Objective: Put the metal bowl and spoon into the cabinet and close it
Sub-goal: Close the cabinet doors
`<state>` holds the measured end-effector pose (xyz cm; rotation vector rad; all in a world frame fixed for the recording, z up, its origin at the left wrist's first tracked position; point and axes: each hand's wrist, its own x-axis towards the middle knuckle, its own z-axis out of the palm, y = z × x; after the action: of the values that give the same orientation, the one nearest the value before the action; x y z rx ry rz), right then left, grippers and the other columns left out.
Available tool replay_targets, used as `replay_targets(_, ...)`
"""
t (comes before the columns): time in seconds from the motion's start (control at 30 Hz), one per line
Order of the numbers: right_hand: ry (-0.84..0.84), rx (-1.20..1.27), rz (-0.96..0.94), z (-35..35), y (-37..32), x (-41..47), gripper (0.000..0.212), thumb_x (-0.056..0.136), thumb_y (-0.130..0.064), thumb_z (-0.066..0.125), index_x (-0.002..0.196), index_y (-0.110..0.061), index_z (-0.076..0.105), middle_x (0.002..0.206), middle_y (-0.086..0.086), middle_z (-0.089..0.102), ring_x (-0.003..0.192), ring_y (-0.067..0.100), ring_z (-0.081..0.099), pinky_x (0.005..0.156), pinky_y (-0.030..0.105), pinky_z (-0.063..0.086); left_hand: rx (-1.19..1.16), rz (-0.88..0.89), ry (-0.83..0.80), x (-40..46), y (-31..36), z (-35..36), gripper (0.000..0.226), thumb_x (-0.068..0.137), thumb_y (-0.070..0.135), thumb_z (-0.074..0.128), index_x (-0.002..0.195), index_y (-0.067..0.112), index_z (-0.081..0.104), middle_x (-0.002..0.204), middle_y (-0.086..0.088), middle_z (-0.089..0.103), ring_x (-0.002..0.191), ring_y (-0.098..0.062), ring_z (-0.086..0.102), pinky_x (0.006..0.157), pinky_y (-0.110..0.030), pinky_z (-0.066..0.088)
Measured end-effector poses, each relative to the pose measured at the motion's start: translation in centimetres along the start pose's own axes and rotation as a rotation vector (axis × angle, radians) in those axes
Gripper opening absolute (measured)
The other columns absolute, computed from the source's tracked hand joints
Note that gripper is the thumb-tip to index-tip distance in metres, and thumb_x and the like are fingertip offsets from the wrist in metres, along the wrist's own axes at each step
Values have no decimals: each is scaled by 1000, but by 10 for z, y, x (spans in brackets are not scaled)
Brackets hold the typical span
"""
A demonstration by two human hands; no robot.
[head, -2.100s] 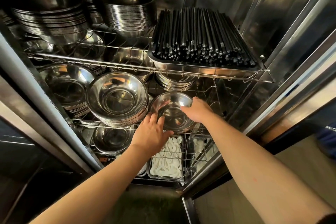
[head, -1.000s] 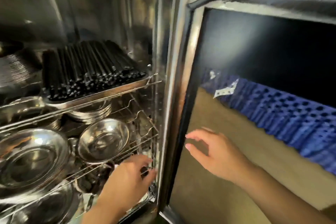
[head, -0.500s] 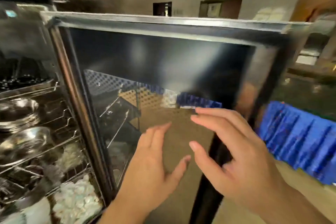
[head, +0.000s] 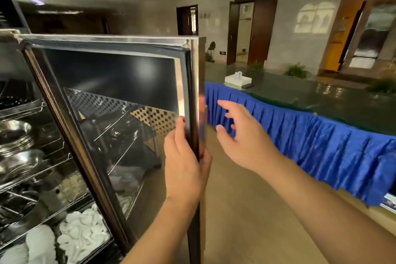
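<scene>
Head view: cabinet door (head: 120, 100) stands wide open, its free edge running down frame centre. Left hand (head: 184, 163) is wrapped round that edge at about 6 o'clock of centre, thumb on the inner gasket side, fingers on the outer face. Right hand (head: 242, 135) hangs in the air at 3 o'clock of the edge, fingers spread and loose, gripping nothing and not touching the door.

Metal bowls (head: 15, 133) sit on the wire racks (head: 49, 163) at 9 o'clock, inside the cabinet (head: 12, 34). Judging by that, stowing looks done and closing is the step in hand.

To do it well: swing the door towards 9 o'clock with the left hand, put the right palm flat on the outer face to push, and pull the left thumb off the gasket side before the door meets the frame. Pinch risk there.

Can't make out: the spoon, nowhere identifiable; which bowl is the task's; white items at 7 o'clock are unclear in kind. Latch and hinge aren't visible, and the cabinet's left side is cut off.
</scene>
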<state>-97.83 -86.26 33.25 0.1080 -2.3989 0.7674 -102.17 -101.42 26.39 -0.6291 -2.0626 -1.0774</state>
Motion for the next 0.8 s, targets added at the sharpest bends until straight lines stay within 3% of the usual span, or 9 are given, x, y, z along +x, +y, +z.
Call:
replay_targets(0.07, -90, 13, 77, 13, 5, 6, 67, 95, -40, 58, 153, -31, 27, 158, -8, 35, 139, 12, 42, 110, 46, 44, 13, -30, 3, -5, 0, -7, 107, 73, 14, 78, 156, 13, 11, 129, -12, 42, 118, -15, 44, 92, -23, 42)
replay_targets(0.17, -187, 68, 150, 34, 3, 12, 86, 86, -46, 70, 155, -33, 19, 161, -7, 33, 143, 15, 39, 112, 47, 41, 13, -69, 2, -16, 0, -29, 111, 71, 17, 80, 157, 17, 10, 129, -7, 42, 117, 15, 32, 84, -5, 36)
replay_targets(0.23, -248, 160, 186, 45, -1, 11, 97, 76, -53, 74, 155, -36, 20, 159, -8, 36, 142, 14, 39, 113, 48, 39, -25, -96, 0, -25, -3, -48, 107, 71, 21, 81, 156, 21, 17, 129, 1, 41, 123, 12, 38, 86, -8, 45)
replay_targets(0.27, -294, 229, 200, 49, -4, 10, 99, 70, -57, 74, 154, -38, 25, 156, -10, 40, 139, 12, 42, 112, 48, 40, -59, -126, -2, -31, -4, -59, 104, 71, 23, 81, 155, 24, 21, 129, 6, 40, 123, 3, 46, 86, -18, 53)
replay_targets(0.37, -487, 405, 159, 64, -14, -2, 74, 67, -56, 76, 135, -41, 52, 130, -17, 63, 121, 4, 57, 104, 44, 48, -47, -153, -3, -49, -6, -95, 95, 70, 25, 81, 150, 21, 30, 126, 10, 38, 113, -13, 58, 75, -37, 61)
replay_targets(0.47, -653, 511, 90, 83, -32, -19, 36, 77, -32, 82, 111, -31, 69, 106, -14, 74, 102, 5, 67, 97, 38, 52, 7, -191, 16, -67, -6, -133, 89, 68, 30, 77, 146, 16, 35, 122, 8, 40, 101, -16, 62, 74, -33, 58)
replay_targets(0.57, -781, 586, 23, 107, -55, -35, 23, 81, -15, 84, 100, -17, 71, 88, -11, 74, 88, 6, 69, 85, 28, 54, -5, -230, 36, -83, -9, -173, 85, 66, 38, 75, 140, 16, 39, 112, 12, 45, 84, -13, 67, 72, -20, 54)
replay_targets(0.67, -883, 607, -18, 129, -82, -49, 26, 81, -23, 85, 103, -29, 74, 97, -14, 77, 95, 3, 71, 87, 23, 53, 47, -315, 56, -97, -15, -211, 81, 65, 41, 81, 133, 24, 41, 102, 1, 60, 85, -21, 67, 72, -35, 56)
replay_targets(0.8, -983, 685, -81, 163, -123, -65, 31, 81, -24, 83, 111, -25, 74, 107, -4, 76, 105, 12, 70, 102, 41, 50, 161, -374, 112, -113, -26, -258, 78, 63, 39, 83, 128, 22, 43, 99, 5, 63, 84, -10, 65, 66, -27, 52)
